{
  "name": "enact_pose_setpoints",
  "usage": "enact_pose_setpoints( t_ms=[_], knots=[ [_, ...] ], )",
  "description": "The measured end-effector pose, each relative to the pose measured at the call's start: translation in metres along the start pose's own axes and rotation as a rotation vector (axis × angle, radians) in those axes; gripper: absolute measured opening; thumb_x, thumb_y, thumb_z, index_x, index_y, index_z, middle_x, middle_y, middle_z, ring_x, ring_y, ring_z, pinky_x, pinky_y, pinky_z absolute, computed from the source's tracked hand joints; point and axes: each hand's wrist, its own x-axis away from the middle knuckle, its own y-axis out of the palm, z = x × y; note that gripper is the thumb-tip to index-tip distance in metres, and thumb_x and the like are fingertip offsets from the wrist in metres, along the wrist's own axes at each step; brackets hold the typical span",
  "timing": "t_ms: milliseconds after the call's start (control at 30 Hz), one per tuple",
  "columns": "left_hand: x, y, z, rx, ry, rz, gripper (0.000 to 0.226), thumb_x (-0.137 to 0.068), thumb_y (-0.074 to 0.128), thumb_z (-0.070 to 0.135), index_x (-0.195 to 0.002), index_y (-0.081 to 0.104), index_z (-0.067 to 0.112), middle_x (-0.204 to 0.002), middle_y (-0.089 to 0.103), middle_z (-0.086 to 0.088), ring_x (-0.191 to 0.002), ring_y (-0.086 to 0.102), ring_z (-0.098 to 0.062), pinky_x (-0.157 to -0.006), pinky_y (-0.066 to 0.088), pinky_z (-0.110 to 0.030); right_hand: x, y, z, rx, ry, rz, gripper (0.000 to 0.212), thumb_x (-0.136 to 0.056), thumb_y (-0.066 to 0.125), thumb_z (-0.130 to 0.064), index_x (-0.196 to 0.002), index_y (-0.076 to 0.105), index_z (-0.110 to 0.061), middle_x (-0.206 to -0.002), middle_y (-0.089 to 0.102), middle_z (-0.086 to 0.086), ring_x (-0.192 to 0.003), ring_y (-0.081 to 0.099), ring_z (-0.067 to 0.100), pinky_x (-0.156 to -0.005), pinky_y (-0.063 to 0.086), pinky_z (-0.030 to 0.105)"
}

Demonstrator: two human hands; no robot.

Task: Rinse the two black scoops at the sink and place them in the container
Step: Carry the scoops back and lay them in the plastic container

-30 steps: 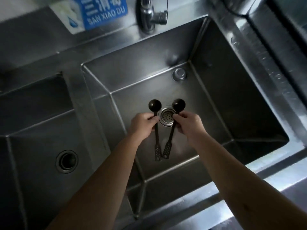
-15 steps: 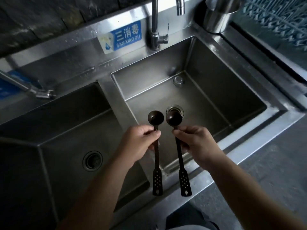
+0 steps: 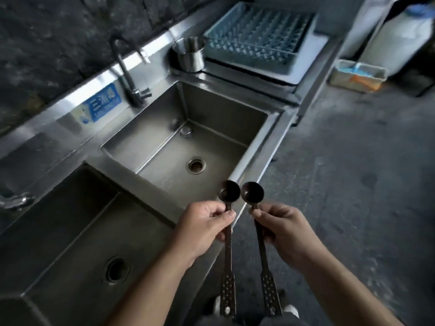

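I see both hands in front of me at the near edge of the steel sink unit, each pinching one black scoop just below its bowl. My left hand (image 3: 204, 228) has its fingers curled in tight, thumb and forefinger closed on the neck of the left scoop (image 3: 227, 243), whose round bowl points away from me and whose long handle hangs down past the palm to a flat, perforated end near the bottom of the view. My right hand (image 3: 283, 230) is curled the same way, thumb tip pressed onto the neck of the right scoop (image 3: 260, 241), with the rest of its fingers wrapped around the handle. The two bowls sit side by side, almost touching, over the front rim of the right basin (image 3: 211, 118), not above its drain (image 3: 196, 165). The handles run nearly parallel, apart from each other. The left basin (image 3: 70, 231) lies below my left forearm. A curved faucet (image 3: 127, 74) rises behind the right basin, beside a blurred blue label (image 3: 101, 105). The steel cylindrical container (image 3: 189, 54) stands upright on the back right corner of the counter, well apart from the scoops, just beside a blue dish rack (image 3: 255, 35).
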Motion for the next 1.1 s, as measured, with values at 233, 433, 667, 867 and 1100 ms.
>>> enact_pose_setpoints(
  t_ms=[233,433,667,867,1100],
  knots=[
    [0.022,0.159,0.037,-0.138,0.066,-0.419,0.016,-0.088,0.067,0.013,-0.073,0.070,0.011,-0.055,0.064,0.001,-0.041,0.055,0.002,-0.040,0.037,-0.009,0.140,-0.111,-0.013,-0.072,-0.145,0.465,0.014,-0.086,0.070,-0.010,-0.076,0.072,-0.001,-0.061,0.056,0.006,-0.053,0.047,0.014,-0.051,0.033,0.027],
    [0.103,0.335,0.053,-0.245,0.096,-0.788,0.019,-0.089,0.065,0.006,-0.071,0.066,0.006,-0.052,0.061,-0.001,-0.037,0.052,0.002,-0.037,0.036,-0.010,0.315,-0.208,0.008,-0.250,-0.222,0.825,0.006,-0.084,0.074,-0.012,-0.084,0.077,-0.007,-0.062,0.065,0.005,-0.051,0.058,0.011,-0.045,0.046,0.021],
    [0.254,0.523,0.035,-0.368,0.069,-1.177,0.018,-0.090,0.064,0.004,-0.072,0.067,0.005,-0.053,0.061,-0.004,-0.037,0.053,-0.001,-0.035,0.038,-0.011,0.536,-0.278,0.062,-0.381,-0.302,1.238,0.005,-0.084,0.074,-0.011,-0.083,0.076,-0.006,-0.060,0.065,0.005,-0.047,0.055,0.008,-0.042,0.040,0.019],
    [0.361,0.642,0.009,-0.517,0.117,-1.421,0.020,-0.090,0.066,0.011,-0.071,0.070,0.013,-0.056,0.067,-0.001,-0.040,0.058,-0.003,-0.035,0.037,-0.011,0.681,-0.301,0.109,-0.474,-0.296,1.534,0.009,-0.085,0.073,-0.011,-0.083,0.075,-0.003,-0.059,0.060,0.005,-0.048,0.052,0.009,-0.044,0.035,0.022],
    [0.450,0.756,-0.012,-0.688,0.214,-1.630,0.018,-0.086,0.071,0.017,-0.068,0.069,0.017,-0.055,0.066,0.003,-0.045,0.058,-0.006,-0.039,0.033,-0.018,0.785,-0.330,0.144,-0.590,-0.316,1.809,0.008,-0.085,0.074,-0.013,-0.088,0.075,-0.006,-0.061,0.062,0.003,-0.050,0.054,0.008,-0.044,0.035,0.020]
  ],
)
